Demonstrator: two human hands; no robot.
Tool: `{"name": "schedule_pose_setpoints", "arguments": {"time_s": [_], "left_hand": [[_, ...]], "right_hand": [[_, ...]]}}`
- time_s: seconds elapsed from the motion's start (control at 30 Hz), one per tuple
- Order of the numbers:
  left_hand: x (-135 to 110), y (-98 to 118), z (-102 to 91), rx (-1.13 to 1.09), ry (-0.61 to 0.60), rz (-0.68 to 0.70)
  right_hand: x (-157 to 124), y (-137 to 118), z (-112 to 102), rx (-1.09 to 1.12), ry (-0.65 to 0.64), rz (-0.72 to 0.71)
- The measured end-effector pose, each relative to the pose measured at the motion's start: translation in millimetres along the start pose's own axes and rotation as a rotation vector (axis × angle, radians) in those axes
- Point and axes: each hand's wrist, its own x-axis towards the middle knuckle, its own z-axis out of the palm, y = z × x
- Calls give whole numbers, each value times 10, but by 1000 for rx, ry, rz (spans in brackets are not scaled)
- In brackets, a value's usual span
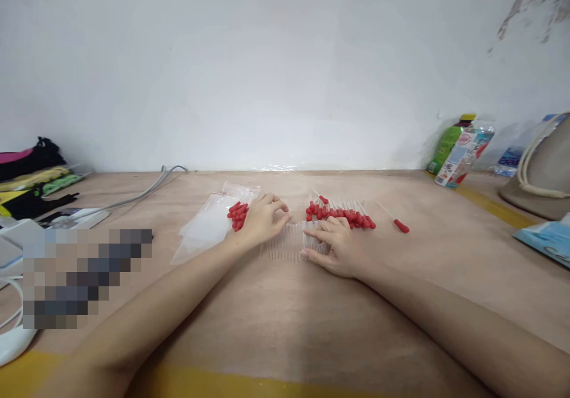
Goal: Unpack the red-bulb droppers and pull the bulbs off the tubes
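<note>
A row of thin clear plastic tubes lies side by side on the wooden table between my hands. My right hand rests over the right end of the row, thumb and fingers stretched apart. At the upper left of the tubes is my left hand, its fingers slightly bent and apart from the thumb, with nothing visible in it. Small red pieces are heaped beside its wrist, partly hidden. Just beyond my right hand lies a pile of pale thin sticks with red bulb-shaped tips.
One red-tipped stick lies apart on the right. Clear plastic bags are spread at the left. A grey cable runs toward the wall. Bottles, a hat and a blue packet stand or lie far right.
</note>
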Motion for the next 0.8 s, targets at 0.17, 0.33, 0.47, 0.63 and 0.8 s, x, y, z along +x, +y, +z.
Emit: {"name": "schedule_pose_setpoints", "arguments": {"time_s": [0.17, 0.33, 0.47, 0.63, 0.8], "left_hand": [[350, 179, 295, -30, -154, -198], [526, 287, 478, -72, -248, -251], [565, 333, 536, -37, -219, -281], [558, 338, 517, -3, -98, -315], [298, 298, 300, -21, 35, -273]], "right_hand": [[-29, 96, 91, 15, 186, 38], [-37, 148, 124, 20, 255, 28], [-34, 149, 121, 19, 263, 10], [-42, 151, 127, 9, 299, 13], [-48, 157, 103, 5, 413, 83]]}}
